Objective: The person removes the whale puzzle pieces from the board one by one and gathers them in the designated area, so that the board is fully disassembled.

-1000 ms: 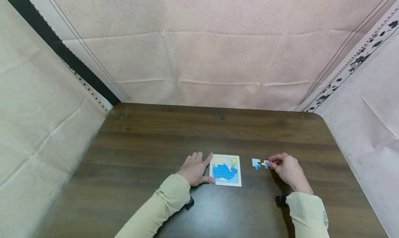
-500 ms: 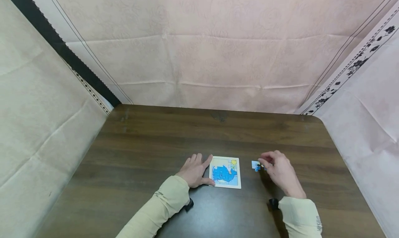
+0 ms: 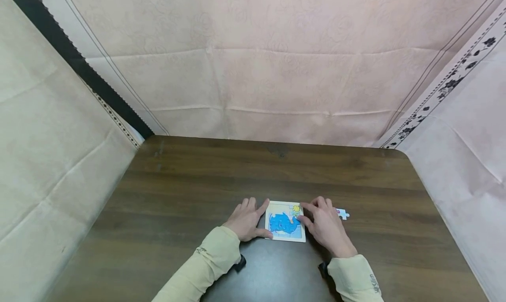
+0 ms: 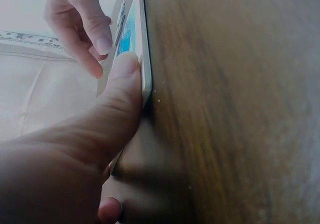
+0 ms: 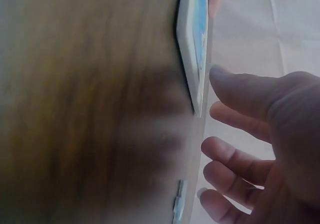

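A small jigsaw puzzle in a pale frame lies flat on the table, showing a blue whale and a yellow sun. My left hand rests at its left side, thumb and forefinger spread along the edge. In the left wrist view, the thumb presses the frame's rim. Over the puzzle's right edge hovers my right hand, thumb and forefinger apart. The right wrist view shows that hand with nothing between its fingers. A loose puzzle piece peeks out beyond it, partly hidden by the hand.
The brown wooden table stretches around the puzzle, with its far edge meeting a pale cloth backdrop. More cloth hangs at both sides. Loose puzzle material shows low in the right wrist view.
My right hand has moved left from the loose pieces to the puzzle's right edge, its thumb and fingers now apart. My left hand stays at the left side.
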Motion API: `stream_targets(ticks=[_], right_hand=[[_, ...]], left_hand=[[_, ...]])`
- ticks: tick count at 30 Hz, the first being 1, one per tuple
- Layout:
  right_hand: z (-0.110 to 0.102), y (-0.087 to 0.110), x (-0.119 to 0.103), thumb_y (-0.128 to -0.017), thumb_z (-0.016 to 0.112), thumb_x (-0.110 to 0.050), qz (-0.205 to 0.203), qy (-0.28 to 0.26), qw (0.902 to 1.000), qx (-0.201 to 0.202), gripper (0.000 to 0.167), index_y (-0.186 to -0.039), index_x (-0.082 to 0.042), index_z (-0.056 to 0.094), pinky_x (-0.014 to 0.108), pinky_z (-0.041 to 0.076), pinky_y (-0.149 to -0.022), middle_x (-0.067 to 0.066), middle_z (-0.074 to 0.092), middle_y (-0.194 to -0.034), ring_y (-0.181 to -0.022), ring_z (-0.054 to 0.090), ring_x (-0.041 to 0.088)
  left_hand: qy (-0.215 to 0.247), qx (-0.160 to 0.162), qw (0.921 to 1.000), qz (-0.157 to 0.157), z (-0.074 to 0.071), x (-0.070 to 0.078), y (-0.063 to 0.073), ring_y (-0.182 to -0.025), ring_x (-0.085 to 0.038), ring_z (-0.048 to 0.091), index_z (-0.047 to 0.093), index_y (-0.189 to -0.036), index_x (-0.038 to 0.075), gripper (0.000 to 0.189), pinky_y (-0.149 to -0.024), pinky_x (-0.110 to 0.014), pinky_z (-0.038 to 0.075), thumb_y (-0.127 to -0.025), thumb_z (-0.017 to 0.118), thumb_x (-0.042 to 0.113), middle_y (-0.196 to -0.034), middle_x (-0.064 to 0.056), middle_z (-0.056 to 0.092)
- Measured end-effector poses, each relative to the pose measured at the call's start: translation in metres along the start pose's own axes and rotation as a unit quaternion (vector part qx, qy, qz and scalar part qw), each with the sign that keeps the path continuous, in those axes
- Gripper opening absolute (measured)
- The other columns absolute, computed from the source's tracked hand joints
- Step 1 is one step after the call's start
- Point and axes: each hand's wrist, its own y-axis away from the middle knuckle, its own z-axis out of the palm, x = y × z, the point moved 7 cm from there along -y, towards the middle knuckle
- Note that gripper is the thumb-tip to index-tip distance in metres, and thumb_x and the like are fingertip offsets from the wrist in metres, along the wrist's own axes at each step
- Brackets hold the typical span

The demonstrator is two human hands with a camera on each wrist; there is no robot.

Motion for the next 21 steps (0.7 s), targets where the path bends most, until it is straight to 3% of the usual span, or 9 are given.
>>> stream_targets(ticks=[21], right_hand=[[0.0016, -0.0046, -0.0041, -0.081, 0.08, -0.031, 0.002, 0.015, 0.9998, -0.015, 0.037, -0.113, -0.013, 0.074, 0.04, 0.039, -0.075, 0.009, 0.056, -0.103, -0.094, 0.044, 0.028]], left_hand=[[-0.001, 0.001, 1.0, 0.0, -0.0006, 0.0003, 0.0001, -0.088, -0.019, 0.032, 0.03, -0.154, 0.019, 0.1, -0.073, -0.028, 0.032, -0.076, 0.059, 0.075, -0.098, -0.005, 0.039]])
